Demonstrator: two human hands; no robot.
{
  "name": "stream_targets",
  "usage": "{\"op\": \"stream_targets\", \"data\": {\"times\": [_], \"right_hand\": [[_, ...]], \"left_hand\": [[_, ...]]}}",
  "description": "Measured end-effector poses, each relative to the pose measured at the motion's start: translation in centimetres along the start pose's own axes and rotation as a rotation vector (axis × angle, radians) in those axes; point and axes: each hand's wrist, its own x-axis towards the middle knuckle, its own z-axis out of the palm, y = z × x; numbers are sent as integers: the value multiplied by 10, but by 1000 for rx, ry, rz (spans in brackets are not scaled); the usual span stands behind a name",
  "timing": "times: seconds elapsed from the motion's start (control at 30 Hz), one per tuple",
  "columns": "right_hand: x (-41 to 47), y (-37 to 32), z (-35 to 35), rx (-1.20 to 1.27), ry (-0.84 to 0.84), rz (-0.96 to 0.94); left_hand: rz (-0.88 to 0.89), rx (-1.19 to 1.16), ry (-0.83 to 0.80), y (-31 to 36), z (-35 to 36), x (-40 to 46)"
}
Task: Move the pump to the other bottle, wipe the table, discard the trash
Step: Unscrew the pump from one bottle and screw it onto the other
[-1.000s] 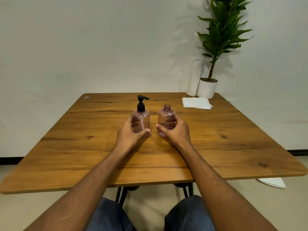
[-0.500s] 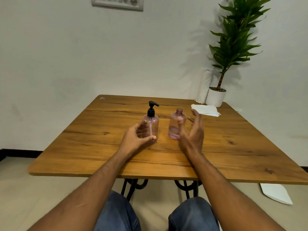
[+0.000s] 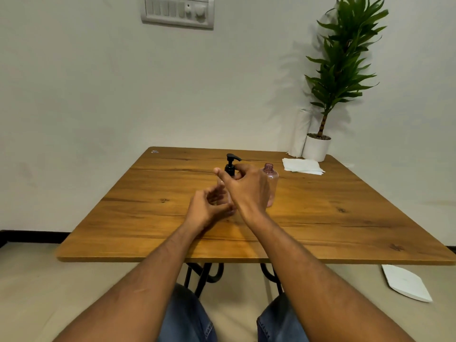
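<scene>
Left hand (image 3: 206, 208) curls loosely around the lower body of the clear, pink-tinted bottle (image 3: 228, 193), fingers half bent; whether they press the plastic is hard to tell, since the right hand covers most of it. Just above and to its right, the right hand (image 3: 246, 188) crosses over, thumb and fingers pinched on the black collar of the pump (image 3: 231, 164). That pump is matte black, with a ribbed neck and a curved spout pointing right, and it is seated on the bottle the left hand cups. Immediately right of the right hand stands the second bottle (image 3: 271, 175), the same rounded, see-through pink plastic, its threaded mouth bare and a little pale liquid at its base. Both stand upright on the counter (image 3: 148, 193), a smooth wooden slab with dark grain lines and knots. Farther right and beyond the hands lies a flat stack of white paper napkins (image 3: 302, 166), soft-edged and slightly fanned. Behind it, at the far corner, stand a white paper roll (image 3: 299, 133) and a round white pot holding a leafy green plant (image 3: 341, 67).
</scene>
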Motion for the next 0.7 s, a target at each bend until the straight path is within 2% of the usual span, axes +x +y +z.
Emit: {"op": "stream_targets", "data": {"times": [0.13,0.4,0.5,0.6,0.7], "right_hand": [[10,-5,-5,60,-33,73],[21,4,-1,61,-174,-42],[28,9,-8,92,-291,-63],[30,14,-10,202,-382,4],[25,14,-11,227,-285,48]], "left_hand": [[29,34,-6,2,0,0],[34,56,-11,1,-1,2],[17,42,-16,2,-1,2],[12,42,-25,2,-1,2],[35,66,-22,3,1,0]]}}
